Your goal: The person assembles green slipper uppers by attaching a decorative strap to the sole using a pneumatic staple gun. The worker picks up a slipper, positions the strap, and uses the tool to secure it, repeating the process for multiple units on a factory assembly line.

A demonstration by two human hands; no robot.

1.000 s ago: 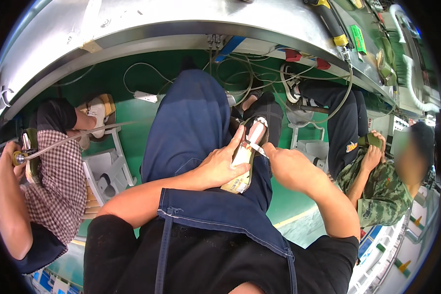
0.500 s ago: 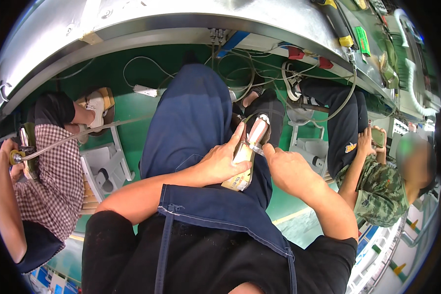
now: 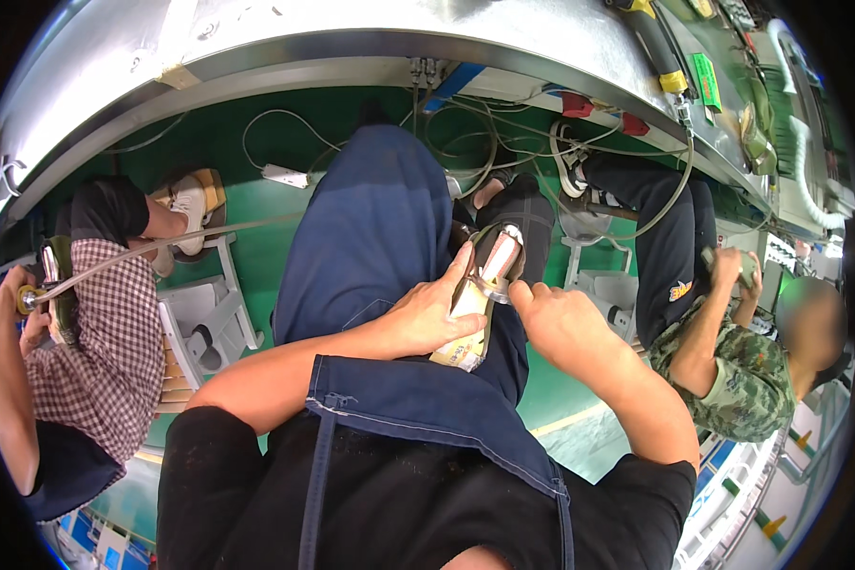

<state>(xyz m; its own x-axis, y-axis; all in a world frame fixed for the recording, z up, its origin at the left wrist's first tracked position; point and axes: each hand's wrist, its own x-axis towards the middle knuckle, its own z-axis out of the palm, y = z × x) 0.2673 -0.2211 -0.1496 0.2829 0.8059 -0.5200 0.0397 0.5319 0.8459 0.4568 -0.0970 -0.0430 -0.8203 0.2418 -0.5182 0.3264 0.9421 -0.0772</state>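
Note:
On my lap lies a shoe-shaped piece (image 3: 469,302) with dark sides and a pale yellow and whitish face turned up; it looks like a shoe upper on a last. My left hand (image 3: 423,316) is wrapped over its left side, the thumb across the lower part and the fingers along the edge. At its right edge my right hand (image 3: 562,323) is closed in a fist on a grey metal tool (image 3: 495,293). The tool's curved end crosses the middle of the piece; its handle is hidden in the fist.
A metal workbench (image 3: 351,24) with a yellow-black power tool (image 3: 657,47) runs ahead. Cables (image 3: 465,142) and a white power strip (image 3: 285,176) lie beneath. One person (image 3: 114,332) sits at left with a hose-fed tool; another (image 3: 731,351) at right holds a small flat object.
My right hand and the metal tool have shifted slightly left across the piece, while my left hand stays put. At right, the other person's hands have risen with the flat object.

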